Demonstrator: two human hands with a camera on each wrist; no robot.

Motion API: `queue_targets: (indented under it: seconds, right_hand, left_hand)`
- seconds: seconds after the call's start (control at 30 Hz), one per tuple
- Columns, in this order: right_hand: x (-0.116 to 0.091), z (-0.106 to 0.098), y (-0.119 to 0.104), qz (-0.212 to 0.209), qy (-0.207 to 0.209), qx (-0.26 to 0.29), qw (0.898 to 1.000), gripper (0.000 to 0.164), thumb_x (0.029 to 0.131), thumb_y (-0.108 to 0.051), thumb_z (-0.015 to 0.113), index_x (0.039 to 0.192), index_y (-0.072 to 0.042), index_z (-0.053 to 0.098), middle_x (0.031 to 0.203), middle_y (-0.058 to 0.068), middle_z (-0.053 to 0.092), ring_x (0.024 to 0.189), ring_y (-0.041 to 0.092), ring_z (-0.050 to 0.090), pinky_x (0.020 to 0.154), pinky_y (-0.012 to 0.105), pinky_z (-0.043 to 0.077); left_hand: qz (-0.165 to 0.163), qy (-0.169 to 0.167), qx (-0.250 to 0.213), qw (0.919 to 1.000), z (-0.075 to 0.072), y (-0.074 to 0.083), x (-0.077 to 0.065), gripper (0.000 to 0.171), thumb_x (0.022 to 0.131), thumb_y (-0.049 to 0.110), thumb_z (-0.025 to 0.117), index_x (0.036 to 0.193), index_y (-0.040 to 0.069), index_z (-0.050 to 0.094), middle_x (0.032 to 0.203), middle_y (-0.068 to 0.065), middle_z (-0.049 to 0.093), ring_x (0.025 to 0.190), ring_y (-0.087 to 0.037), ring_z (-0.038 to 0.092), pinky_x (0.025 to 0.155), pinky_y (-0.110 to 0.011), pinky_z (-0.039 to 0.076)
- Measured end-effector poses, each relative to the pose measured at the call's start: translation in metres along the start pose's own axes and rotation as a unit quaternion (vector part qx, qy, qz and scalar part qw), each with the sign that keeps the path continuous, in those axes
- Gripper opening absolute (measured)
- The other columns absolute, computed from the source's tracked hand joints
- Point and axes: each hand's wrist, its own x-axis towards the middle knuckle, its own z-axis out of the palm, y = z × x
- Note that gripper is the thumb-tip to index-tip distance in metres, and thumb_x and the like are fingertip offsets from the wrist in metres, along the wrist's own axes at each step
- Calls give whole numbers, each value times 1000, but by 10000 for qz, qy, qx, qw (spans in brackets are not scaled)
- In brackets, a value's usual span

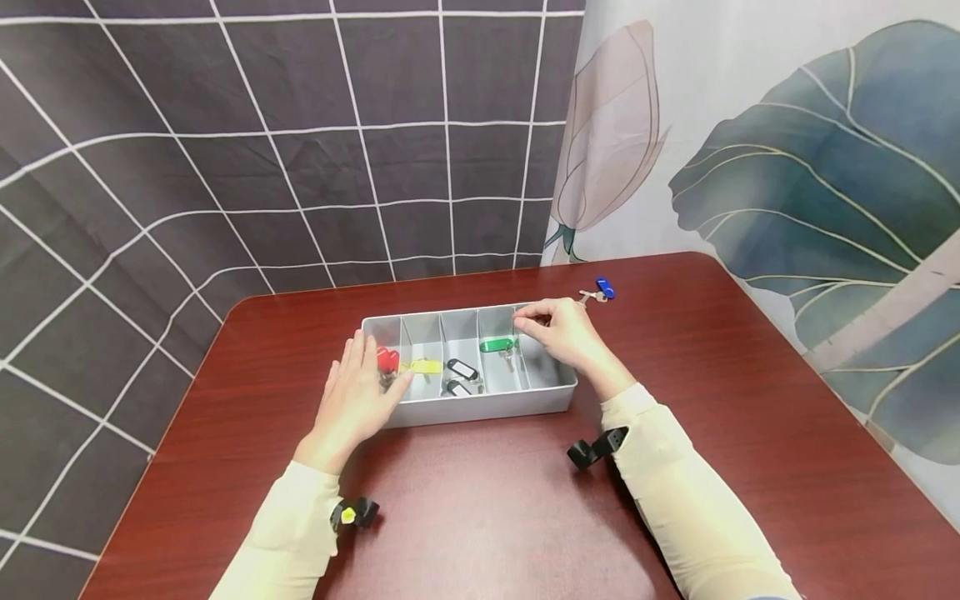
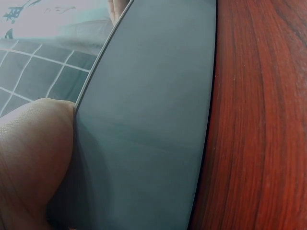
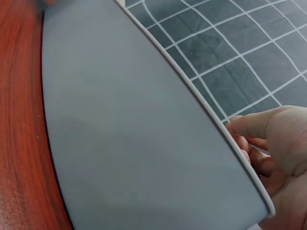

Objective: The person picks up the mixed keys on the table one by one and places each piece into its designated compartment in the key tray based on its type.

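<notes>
A light grey tray (image 1: 480, 406) with five compartments stands on the table. My left hand (image 1: 352, 396) rests along its left end, fingers straight and thumb over the front rim. Red key tags (image 1: 387, 360) lie in the leftmost compartment, a yellow key tag (image 1: 426, 367) beside them. Black-framed key tags (image 1: 462, 369) lie in the middle. A green key tag (image 1: 497, 345) with a key lies in the fourth compartment. Over the divider right of it, my right hand (image 1: 562, 333) has thumb and fingertips together; I cannot tell whether they hold anything.
A blue key tag (image 1: 606, 288) with keys lies on the red-brown table (image 1: 480, 500) behind the tray's right end, past my right hand. A dark checked cloth (image 1: 300, 167) and a leaf-patterned curtain (image 1: 810, 192) hang behind the table.
</notes>
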Motion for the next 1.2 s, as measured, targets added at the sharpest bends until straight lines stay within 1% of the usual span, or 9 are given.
queue_targets:
  seconds: [0.13, 0.33, 0.5, 0.73, 0.87, 0.97, 1.07, 1.13, 1.2]
  right_hand:
    - [0, -5, -1, 108, 80, 68, 9999, 19, 88, -21, 71, 101, -8, 76, 89, 2, 72, 70, 16, 54, 57, 26, 43]
    - [2, -15, 2, 297, 136, 361, 9988, 22, 89, -22, 70, 103, -5, 75, 89, 4, 71, 70, 19, 53, 54, 25, 42]
    - [3, -23, 6, 443, 189, 471, 9977, 23, 90, -26, 70, 104, -8, 75, 94, 4, 71, 74, 18, 55, 56, 25, 45]
    - [3, -40, 12, 565, 465, 585, 9956, 26, 91, -27, 68, 107, -7, 74, 102, 8, 71, 86, 17, 60, 69, 24, 49]
    - [1, -49, 16, 690, 580, 768, 9930, 30, 91, -26, 67, 111, -4, 72, 106, 11, 70, 91, 21, 60, 73, 23, 50]
    - [-1, -55, 19, 785, 625, 940, 9905, 33, 92, -27, 67, 113, -2, 70, 105, 13, 69, 87, 22, 61, 70, 23, 50]
    - [-3, -59, 21, 857, 692, 1069, 9882, 35, 92, -28, 66, 114, -2, 69, 105, 18, 68, 81, 18, 64, 68, 26, 49]
    - [-3, -61, 24, 933, 769, 1091, 9866, 35, 91, -30, 67, 114, -3, 70, 104, 16, 69, 81, 15, 62, 70, 28, 48]
    - [-4, -63, 27, 997, 842, 1123, 9851, 36, 91, -30, 67, 114, -3, 69, 102, 13, 69, 83, 15, 60, 71, 29, 46]
  left_hand:
    - [4, 7, -9, 10000, -1, 0, 0, 90, 92, 57, 49, 149, -7, 22, 157, -24, 12, 144, -41, 11, 112, -59, 15]
    - [8, 54, -2, 10000, -2, 0, 0, 90, 91, 58, 49, 149, -7, 22, 157, -24, 12, 144, -41, 11, 112, -59, 16]
    - [0, 53, -1, 10000, -3, 0, 0, 90, 91, 57, 49, 148, -8, 22, 157, -24, 12, 144, -41, 11, 112, -59, 16]
    - [41, 90, 14, 10000, -4, 0, 1, 90, 92, 57, 49, 148, -8, 23, 157, -24, 13, 144, -41, 13, 112, -60, 16]
    - [34, 72, 6, 10000, -3, 0, -1, 90, 92, 58, 49, 148, -8, 23, 157, -25, 13, 143, -42, 13, 112, -59, 16]
    - [25, 45, 1, 10000, -2, 0, -2, 91, 92, 58, 49, 148, -8, 22, 157, -24, 13, 144, -41, 13, 112, -59, 16]
    - [22, 32, -4, 10000, -2, 0, -2, 90, 92, 58, 48, 149, -7, 22, 157, -24, 13, 144, -41, 12, 112, -58, 16]
    - [14, 26, -6, 10000, -2, 1, -2, 91, 92, 58, 48, 149, -7, 22, 157, -24, 13, 144, -40, 12, 113, -58, 16]
    - [10, 30, -4, 10000, -2, 1, -2, 91, 92, 58, 48, 148, -8, 22, 157, -24, 13, 144, -40, 12, 113, -58, 15]
